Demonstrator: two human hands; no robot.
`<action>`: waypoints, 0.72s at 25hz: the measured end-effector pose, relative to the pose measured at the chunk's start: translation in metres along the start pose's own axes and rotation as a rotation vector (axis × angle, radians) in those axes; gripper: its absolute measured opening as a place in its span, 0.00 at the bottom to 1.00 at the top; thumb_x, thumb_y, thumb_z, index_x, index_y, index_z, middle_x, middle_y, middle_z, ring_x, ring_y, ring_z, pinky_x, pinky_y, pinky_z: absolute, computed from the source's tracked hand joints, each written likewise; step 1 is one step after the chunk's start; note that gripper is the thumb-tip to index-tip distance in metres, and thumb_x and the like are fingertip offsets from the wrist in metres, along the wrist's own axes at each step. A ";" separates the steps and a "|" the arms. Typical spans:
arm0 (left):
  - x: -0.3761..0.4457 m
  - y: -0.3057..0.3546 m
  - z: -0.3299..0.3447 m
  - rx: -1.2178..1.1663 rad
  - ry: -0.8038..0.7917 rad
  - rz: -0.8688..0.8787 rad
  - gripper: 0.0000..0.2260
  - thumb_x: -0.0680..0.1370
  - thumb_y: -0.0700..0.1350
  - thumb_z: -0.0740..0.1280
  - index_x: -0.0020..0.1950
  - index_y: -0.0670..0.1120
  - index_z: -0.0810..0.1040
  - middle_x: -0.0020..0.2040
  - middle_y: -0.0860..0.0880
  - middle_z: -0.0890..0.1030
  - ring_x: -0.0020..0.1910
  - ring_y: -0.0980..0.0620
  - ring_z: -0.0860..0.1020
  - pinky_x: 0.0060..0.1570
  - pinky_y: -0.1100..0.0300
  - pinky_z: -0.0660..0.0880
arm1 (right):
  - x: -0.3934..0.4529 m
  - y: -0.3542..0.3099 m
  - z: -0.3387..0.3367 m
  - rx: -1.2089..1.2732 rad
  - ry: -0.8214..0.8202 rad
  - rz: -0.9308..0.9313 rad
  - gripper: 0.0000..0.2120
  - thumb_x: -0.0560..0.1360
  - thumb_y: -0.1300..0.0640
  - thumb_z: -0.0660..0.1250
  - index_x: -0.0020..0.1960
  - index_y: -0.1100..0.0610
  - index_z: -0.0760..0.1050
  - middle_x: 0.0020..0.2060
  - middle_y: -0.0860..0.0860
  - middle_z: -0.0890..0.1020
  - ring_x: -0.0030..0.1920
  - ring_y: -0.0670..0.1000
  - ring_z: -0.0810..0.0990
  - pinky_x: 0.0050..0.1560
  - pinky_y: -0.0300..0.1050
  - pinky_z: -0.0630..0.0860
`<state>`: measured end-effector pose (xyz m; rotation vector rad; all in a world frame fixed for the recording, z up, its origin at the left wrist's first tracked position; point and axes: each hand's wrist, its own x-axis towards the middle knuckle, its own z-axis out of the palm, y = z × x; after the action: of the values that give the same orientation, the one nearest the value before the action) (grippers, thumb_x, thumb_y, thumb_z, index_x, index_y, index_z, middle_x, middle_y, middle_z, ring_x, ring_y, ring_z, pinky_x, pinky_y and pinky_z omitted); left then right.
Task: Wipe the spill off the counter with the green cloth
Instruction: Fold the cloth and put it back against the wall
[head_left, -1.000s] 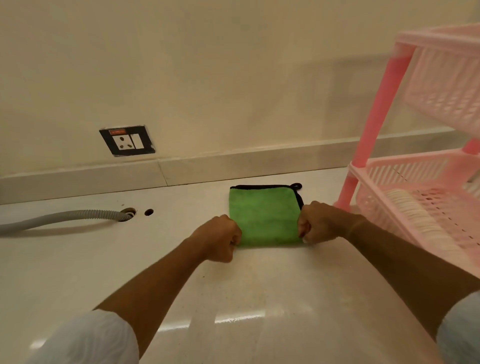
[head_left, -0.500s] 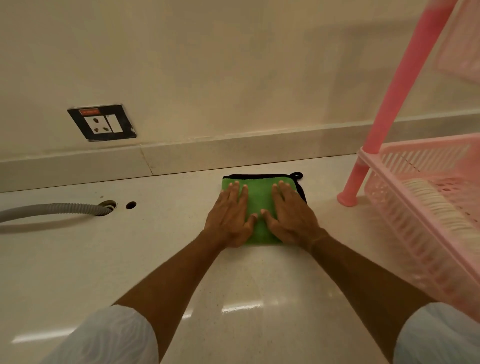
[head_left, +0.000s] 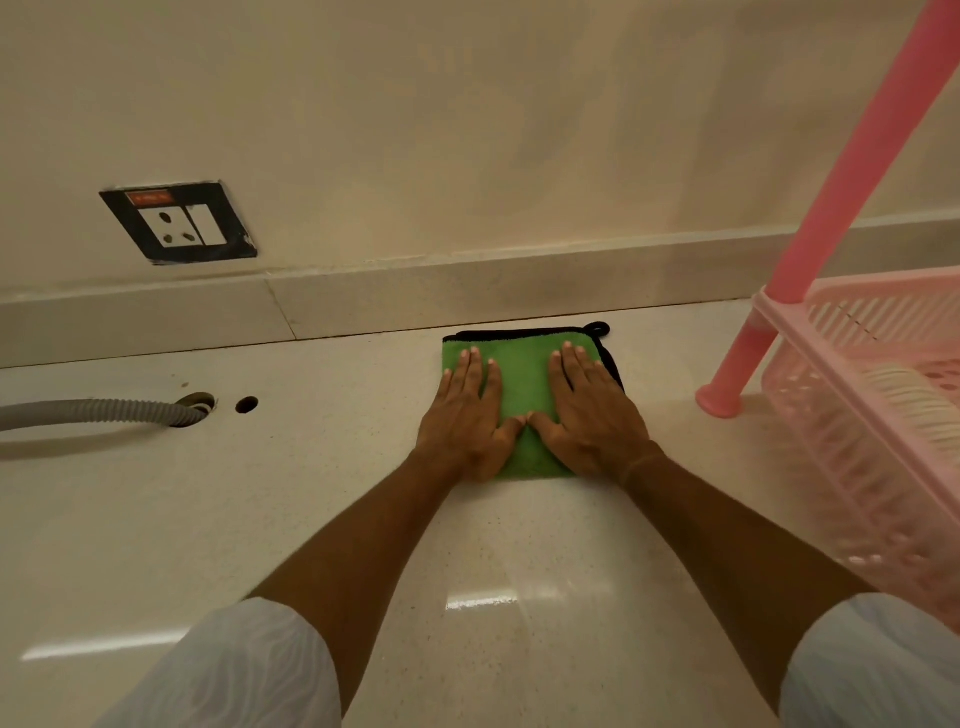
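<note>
Head view, one entry. Folded square green microfibre cloth with black edging (head_left: 524, 384): flat on the glossy cream stone counter (head_left: 519, 571), near the low backsplash. Left hand (head_left: 467, 421): palm down on the cloth's left half, grip apart, fingers spread flat. Right hand (head_left: 589, 415): palm down on the cloth's right half, grip apart likewise; thumb tips touching over the cloth. Pink plastic slatted rack (head_left: 857, 374): right of the cloth, leg on the counter. Grey corrugated hose (head_left: 104, 413): well left of the cloth, entering a counter hole. Black-framed wall socket (head_left: 179, 223): above the hose.
</note>
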<state>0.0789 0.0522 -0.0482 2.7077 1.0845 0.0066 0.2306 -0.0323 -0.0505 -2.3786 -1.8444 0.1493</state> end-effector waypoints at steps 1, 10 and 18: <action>0.004 -0.001 0.000 0.001 0.003 -0.006 0.35 0.80 0.60 0.49 0.78 0.41 0.39 0.79 0.38 0.39 0.78 0.44 0.37 0.77 0.49 0.40 | 0.004 0.001 -0.001 -0.002 0.000 -0.003 0.42 0.74 0.36 0.44 0.78 0.62 0.41 0.79 0.60 0.45 0.79 0.56 0.43 0.78 0.50 0.42; 0.029 -0.007 -0.001 -0.015 0.041 -0.032 0.35 0.80 0.60 0.49 0.78 0.41 0.40 0.79 0.39 0.40 0.78 0.44 0.38 0.77 0.49 0.40 | 0.031 0.008 -0.002 -0.024 0.003 -0.021 0.42 0.74 0.36 0.44 0.78 0.62 0.41 0.79 0.60 0.46 0.79 0.56 0.44 0.78 0.50 0.42; 0.018 -0.002 -0.001 -0.013 0.098 -0.025 0.33 0.80 0.58 0.49 0.78 0.40 0.43 0.80 0.39 0.44 0.79 0.45 0.42 0.77 0.50 0.41 | 0.024 0.003 0.000 -0.056 0.111 -0.027 0.41 0.75 0.38 0.45 0.78 0.63 0.43 0.79 0.61 0.48 0.79 0.57 0.45 0.78 0.51 0.43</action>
<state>0.0907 0.0663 -0.0493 2.7072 1.1413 0.1431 0.2396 -0.0097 -0.0508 -2.3452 -1.8529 -0.0376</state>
